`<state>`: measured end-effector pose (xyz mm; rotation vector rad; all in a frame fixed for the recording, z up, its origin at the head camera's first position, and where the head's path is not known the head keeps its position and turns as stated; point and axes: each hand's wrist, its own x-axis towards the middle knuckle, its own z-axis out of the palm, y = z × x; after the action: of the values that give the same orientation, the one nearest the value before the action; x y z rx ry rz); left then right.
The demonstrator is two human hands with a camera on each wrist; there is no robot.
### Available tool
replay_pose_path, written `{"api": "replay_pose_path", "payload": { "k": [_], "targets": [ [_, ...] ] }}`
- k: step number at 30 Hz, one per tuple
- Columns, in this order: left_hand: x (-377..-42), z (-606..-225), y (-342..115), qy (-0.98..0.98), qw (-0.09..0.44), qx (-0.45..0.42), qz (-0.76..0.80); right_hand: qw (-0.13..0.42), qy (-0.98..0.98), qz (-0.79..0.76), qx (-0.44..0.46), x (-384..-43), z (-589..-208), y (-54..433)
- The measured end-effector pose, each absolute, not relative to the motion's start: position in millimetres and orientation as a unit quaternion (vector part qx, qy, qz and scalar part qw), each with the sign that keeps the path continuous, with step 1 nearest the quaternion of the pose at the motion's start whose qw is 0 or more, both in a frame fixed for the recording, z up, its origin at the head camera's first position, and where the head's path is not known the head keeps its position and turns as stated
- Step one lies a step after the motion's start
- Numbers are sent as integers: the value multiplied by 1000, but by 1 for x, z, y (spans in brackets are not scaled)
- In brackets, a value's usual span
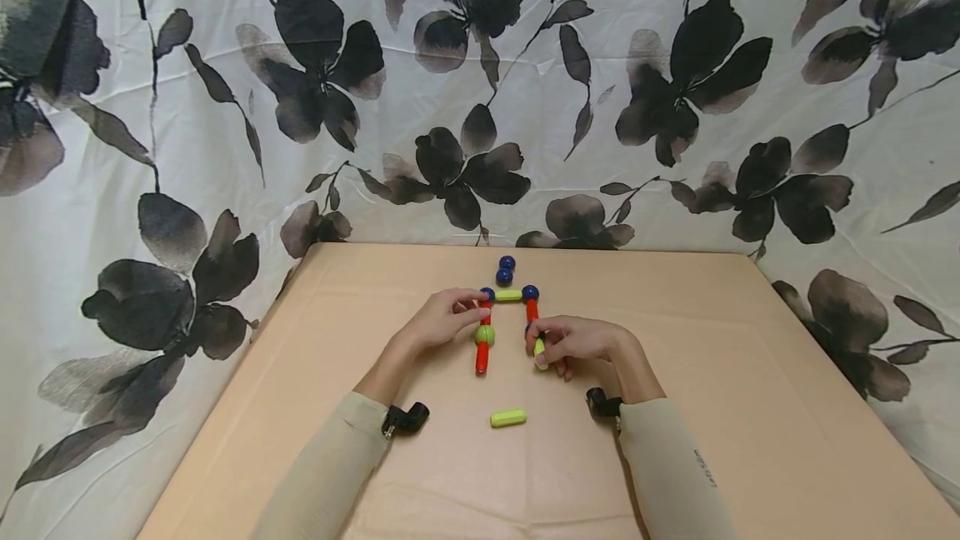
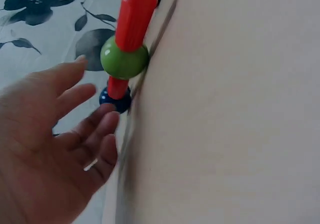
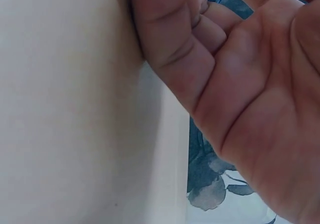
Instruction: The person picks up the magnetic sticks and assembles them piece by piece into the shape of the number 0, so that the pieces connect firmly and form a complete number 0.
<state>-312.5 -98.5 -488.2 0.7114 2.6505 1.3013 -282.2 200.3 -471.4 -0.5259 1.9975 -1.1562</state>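
A person in pale sleeves (image 1: 322,473) works with two bare hands at a light brown surface (image 1: 420,473), and between them lies a small construction of rods and balls, near the middle and toward the far edge. At its far end a yellow-green crossbar (image 1: 508,296) lies between a left blue ball (image 1: 487,294) and a right blue ball (image 1: 531,292). From the left one, an upper red rod (image 2: 118,87) leads to a green ball (image 1: 485,334), and then a lower red rod (image 1: 482,358) comes toward the near side. On the right, another red rod (image 1: 532,309) comes nearer too. The left hand (image 1: 442,319) is open, its fingers loosely bent, with the fingertips at the left blue ball; whether they press on it, I cannot tell. The right hand (image 1: 581,340) pinches a short yellow-green rod (image 1: 540,350) between thumb and fingers, just on the near side of the right red rod; these fingers cover the place where the two would meet, so I cannot tell if they are joined. Two loose blue balls (image 1: 505,277) sit beyond the crossbar, and one spare yellow-green rod (image 1: 508,417) lies alone, nearer to the person. Behind the surface hangs a white cloth (image 1: 570,123) with dark flowers.
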Motion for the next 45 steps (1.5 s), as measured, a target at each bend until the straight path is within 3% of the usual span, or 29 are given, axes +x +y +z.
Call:
{"api": "replay_pose_path", "payload": {
  "k": [7,15,35,45],
  "targets": [
    [-347,-475,-74,887,-27,192,419,377,778,-460,-202,-283,-471,202],
    [-372,-468,-43,919,5,172,354,372,775,-462,-218,-283,-472,203],
    [-371,-464,-15,951,1,63,304,376,768,-467,-224,-285,-474,201],
    [-359,-458,-45,911,-45,129,388,379,770,-465,-217,-285,-475,204]
  ]
}}
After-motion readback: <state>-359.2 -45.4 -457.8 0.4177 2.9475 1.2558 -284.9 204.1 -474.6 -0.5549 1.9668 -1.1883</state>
